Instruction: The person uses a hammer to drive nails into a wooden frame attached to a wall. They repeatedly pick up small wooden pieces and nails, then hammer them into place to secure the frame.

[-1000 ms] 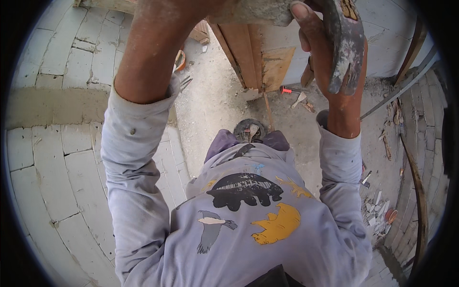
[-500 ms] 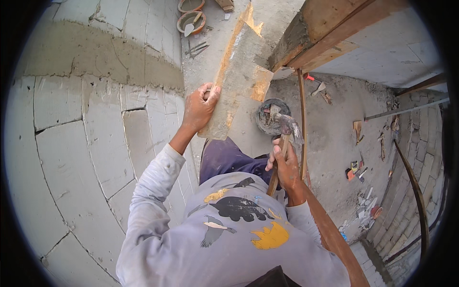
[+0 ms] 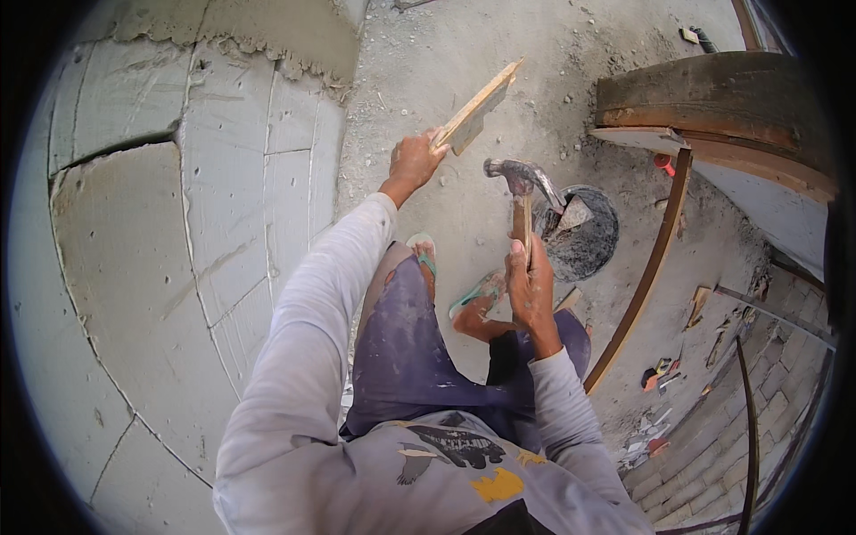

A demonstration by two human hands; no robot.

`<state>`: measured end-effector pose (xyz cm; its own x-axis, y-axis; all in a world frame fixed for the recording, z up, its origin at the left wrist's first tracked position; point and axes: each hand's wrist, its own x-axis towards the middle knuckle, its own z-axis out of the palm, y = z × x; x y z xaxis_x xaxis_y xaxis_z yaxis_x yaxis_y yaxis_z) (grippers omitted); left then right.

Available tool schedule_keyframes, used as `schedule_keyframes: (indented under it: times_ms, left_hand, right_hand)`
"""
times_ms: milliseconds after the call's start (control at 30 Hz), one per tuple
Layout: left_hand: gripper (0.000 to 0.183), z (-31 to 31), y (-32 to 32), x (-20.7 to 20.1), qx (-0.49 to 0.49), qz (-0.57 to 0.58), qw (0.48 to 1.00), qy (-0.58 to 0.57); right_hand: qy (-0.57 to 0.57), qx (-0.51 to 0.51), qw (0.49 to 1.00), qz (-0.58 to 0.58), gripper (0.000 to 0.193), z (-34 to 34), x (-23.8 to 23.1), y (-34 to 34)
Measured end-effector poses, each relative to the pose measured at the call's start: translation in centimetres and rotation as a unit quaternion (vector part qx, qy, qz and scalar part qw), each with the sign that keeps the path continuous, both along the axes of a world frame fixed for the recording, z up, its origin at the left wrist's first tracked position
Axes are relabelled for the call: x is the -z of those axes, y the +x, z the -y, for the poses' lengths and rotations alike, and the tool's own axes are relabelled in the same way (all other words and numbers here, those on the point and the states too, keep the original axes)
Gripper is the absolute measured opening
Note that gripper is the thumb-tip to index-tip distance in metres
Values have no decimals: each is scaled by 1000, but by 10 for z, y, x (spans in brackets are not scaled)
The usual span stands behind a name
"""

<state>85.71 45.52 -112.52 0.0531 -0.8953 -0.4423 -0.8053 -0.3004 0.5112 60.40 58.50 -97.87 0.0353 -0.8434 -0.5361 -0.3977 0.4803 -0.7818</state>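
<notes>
My left hand (image 3: 415,166) grips one end of a mortar-stained wooden board (image 3: 473,109), which points away from me and is seen nearly edge-on. In my right hand (image 3: 530,287) is a claw hammer (image 3: 520,189), its wooden handle wrapped by my fingers and its head up. The hammer head is apart from the board, to its right and nearer to me. Just right of the hammer, a black bucket (image 3: 593,245) stands on the floor with a mortar-crusted piece inside.
A block wall (image 3: 125,223) with a mortar band runs along my left. To the right are a leaning wooden strip (image 3: 644,294) and a thick timber beam (image 3: 704,94). Small tools (image 3: 658,373) and rubble (image 3: 644,441) lie on the floor at the lower right.
The board has turned from showing its broad face to nearly edge-on and stands farther from my body. My right hand has raised the hammer away from my belly. The whole view has shifted.
</notes>
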Motion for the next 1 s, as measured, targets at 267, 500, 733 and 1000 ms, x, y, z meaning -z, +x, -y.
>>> schedule_keyframes:
  times_ms: [267, 500, 733, 1000]
  left_hand:
    - [59, 3, 5, 219, 76, -165, 983, -28]
    - [93, -21, 27, 263, 104, 54, 993, -13]
    - [113, -66, 33, 281, 185, 155, 966, -98]
    - [107, -58, 36, 282, 143, 111, 974, -135]
  right_hand:
    - [-156, -24, 983, -91, 31, 23, 211, 16]
    - [-144, -45, 984, -96, 28, 32, 300, 36]
    - [-188, -108, 966, -140, 28, 58, 344, 53]
    - [-431, -130, 881, -146, 29, 80, 373, 78]
